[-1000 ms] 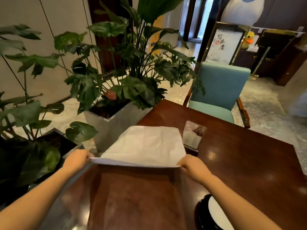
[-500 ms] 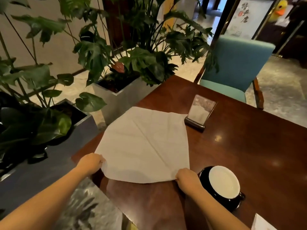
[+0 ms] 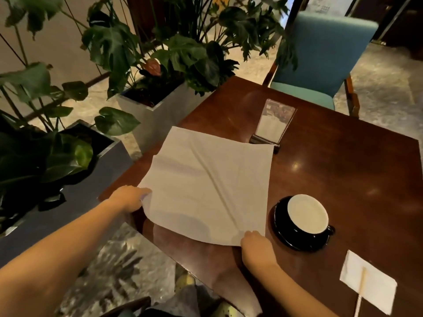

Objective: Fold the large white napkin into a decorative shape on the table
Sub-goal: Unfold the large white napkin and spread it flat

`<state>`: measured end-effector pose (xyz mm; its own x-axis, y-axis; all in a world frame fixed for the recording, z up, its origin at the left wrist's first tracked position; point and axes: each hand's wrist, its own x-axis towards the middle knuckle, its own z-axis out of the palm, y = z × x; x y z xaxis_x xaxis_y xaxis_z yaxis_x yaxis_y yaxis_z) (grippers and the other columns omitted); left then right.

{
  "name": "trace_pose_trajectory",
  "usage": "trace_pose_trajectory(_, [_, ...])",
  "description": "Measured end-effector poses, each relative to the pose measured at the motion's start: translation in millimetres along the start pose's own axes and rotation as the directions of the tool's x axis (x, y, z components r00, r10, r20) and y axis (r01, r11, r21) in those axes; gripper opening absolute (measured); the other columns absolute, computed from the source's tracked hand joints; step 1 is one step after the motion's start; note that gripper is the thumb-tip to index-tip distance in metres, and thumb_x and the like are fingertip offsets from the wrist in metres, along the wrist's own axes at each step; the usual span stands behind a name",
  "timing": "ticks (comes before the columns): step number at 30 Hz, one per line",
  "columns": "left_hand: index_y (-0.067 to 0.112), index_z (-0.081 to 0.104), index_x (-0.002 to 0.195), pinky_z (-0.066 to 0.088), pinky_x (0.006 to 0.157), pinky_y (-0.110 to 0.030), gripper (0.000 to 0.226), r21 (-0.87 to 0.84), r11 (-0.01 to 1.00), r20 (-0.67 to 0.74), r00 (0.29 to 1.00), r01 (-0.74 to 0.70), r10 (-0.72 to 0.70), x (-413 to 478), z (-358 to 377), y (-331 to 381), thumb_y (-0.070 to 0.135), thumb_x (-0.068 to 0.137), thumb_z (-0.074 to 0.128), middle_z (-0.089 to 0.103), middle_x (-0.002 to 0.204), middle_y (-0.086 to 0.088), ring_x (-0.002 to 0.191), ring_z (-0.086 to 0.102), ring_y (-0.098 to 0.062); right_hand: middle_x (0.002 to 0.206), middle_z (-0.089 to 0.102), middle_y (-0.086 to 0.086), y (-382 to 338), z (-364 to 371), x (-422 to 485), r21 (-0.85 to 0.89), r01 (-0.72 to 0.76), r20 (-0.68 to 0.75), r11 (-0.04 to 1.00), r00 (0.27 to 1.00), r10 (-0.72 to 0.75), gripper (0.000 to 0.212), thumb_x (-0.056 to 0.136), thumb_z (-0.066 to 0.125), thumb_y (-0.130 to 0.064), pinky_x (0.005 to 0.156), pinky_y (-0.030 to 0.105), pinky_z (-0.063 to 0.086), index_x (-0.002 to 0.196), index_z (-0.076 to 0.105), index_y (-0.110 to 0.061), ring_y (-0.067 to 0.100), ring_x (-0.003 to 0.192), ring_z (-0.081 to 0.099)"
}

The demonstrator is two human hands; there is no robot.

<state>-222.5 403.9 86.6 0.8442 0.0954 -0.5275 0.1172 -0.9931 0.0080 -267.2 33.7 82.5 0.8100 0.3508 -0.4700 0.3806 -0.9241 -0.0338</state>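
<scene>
The large white napkin (image 3: 206, 184) lies spread open as a creased square on the dark wooden table (image 3: 343, 170), near its left edge. My left hand (image 3: 129, 197) pinches the napkin's near left corner, which curls up slightly off the table. My right hand (image 3: 257, 245) grips the near right corner, pressed low against the wood. The far two corners rest flat, the far right one touching the base of a clear card stand (image 3: 273, 124).
A black cup with white inside on a black saucer (image 3: 302, 223) stands right of the napkin. A small white napkin with a wooden stick (image 3: 368, 284) lies at the near right. Planters with leafy plants (image 3: 160, 65) line the left; a teal chair (image 3: 320, 58) stands behind the table.
The napkin, held up by its near edge a second ago, has come down flat on the table. The camera has tilted down, bringing the cup and the small napkin into view.
</scene>
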Motion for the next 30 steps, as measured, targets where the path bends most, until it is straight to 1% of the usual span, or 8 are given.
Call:
trace_pose_trajectory(4, [0.032,0.059,0.113,0.045,0.096,-0.035,0.028,0.035,0.999,0.107,0.994,-0.031,0.027,5.8,-14.5,-3.2,0.032,0.087,0.051,0.059,0.125,0.002,0.113,0.054,-0.024,0.117,0.056,0.016,-19.8,9.7,-10.5,0.008,0.048,0.045,0.999,0.998,-0.048,0.025,0.093,0.041,-0.006,0.081,0.040,0.046,0.108,0.059,-0.002,0.028,0.108,0.053])
trace_pose_trajectory(7, [0.027,0.051,0.128,0.042,0.098,-0.031,0.039,0.108,0.994,0.163,0.986,0.019,-0.037,9.9,-19.4,-3.2,0.022,0.089,0.049,0.052,0.135,0.001,0.122,0.049,-0.023,0.092,0.058,0.011,-30.2,-0.6,-11.8,0.065,0.048,0.082,0.997,0.995,-0.053,0.046,0.095,0.039,-0.048,0.072,0.037,0.044,0.092,0.060,-0.007,0.026,0.089,0.055])
trace_pose_trajectory(11, [0.029,0.043,0.136,0.043,0.093,-0.031,0.044,0.098,0.995,-0.016,1.000,-0.016,0.018,25.9,-30.2,9.8,0.028,0.092,0.042,0.051,0.138,0.001,0.122,0.050,-0.022,0.058,0.043,0.003,-33.3,-34.1,18.8,0.344,-0.043,0.002,0.938,0.999,0.045,0.056,0.094,0.034,-0.055,0.067,0.035,0.044,0.059,0.047,-0.013,0.026,0.068,0.054])
trace_pose_trajectory(13, [0.025,0.037,0.140,0.038,0.104,-0.041,0.046,-0.033,0.997,-0.194,0.979,-0.076,0.068,42.3,-33.5,21.1,0.028,0.094,0.042,0.045,0.144,-0.003,0.128,0.046,-0.027,0.067,0.054,0.008,-37.9,-47.4,49.1,0.453,-0.028,-0.162,0.891,0.980,0.113,0.049,0.098,0.037,-0.042,0.068,0.035,0.042,0.061,0.051,-0.013,0.030,0.078,0.058])
trace_pose_trajectory(15, [0.025,0.030,0.143,0.026,0.113,-0.046,0.047,-0.150,0.976,-0.285,0.952,-0.161,0.113,58.9,-30.2,39.3,0.033,0.097,0.036,0.032,0.152,-0.005,0.137,0.034,-0.029,0.095,0.063,0.015,-50.8,-55.6,86.4,0.424,-0.009,-0.291,0.906,0.946,0.146,0.038,0.100,0.036,-0.030,0.075,0.036,0.043,0.085,0.063,-0.007,0.032,0.097,0.056])
trace_pose_trajectory(20, [0.034,0.001,0.147,-0.015,0.114,-0.048,0.056,-0.185,0.970,-0.315,0.944,-0.159,0.095,86.2,9.3,80.1,0.052,0.095,0.012,-0.006,0.159,0.004,0.146,-0.008,-0.020,0.157,0.019,0.011,-101.9,-44.5,164.3,0.339,-0.044,-0.275,0.940,0.951,0.144,0.046,0.101,0.027,-0.022,0.116,0.038,0.017,0.146,0.023,-0.010,0.027,0.142,0.020])
trace_pose_trajectory(25, [0.034,-0.007,0.146,-0.012,0.115,-0.055,0.061,-0.049,0.985,-0.390,0.911,-0.165,0.134,99.3,39.7,65.5,0.059,0.092,0.003,-0.007,0.159,0.004,0.145,-0.013,-0.018,0.160,-0.004,-0.002,-96.5,-10.9,182.0,0.195,-0.005,-0.303,0.981,0.951,0.065,0.057,0.099,0.018,-0.046,0.118,0.040,-0.008,0.149,-0.001,-0.026,0.019,0.147,-0.007])
trace_pose_trajectory(30, [0.034,0.001,0.147,-0.011,0.115,-0.053,0.061,-0.067,0.971,-0.414,0.891,-0.231,0.183,98.5,36.8,62.0,0.058,0.092,0.005,-0.003,0.159,0.006,0.145,-0.011,-0.017,0.159,0.000,-0.006,-42.8,-6.9,180.4,0.284,-0.193,-0.345,0.939,0.894,0.288,0.056,0.097,0.016,-0.051,0.119,0.042,-0.005,0.149,0.004,-0.033,0.018,0.147,-0.007])
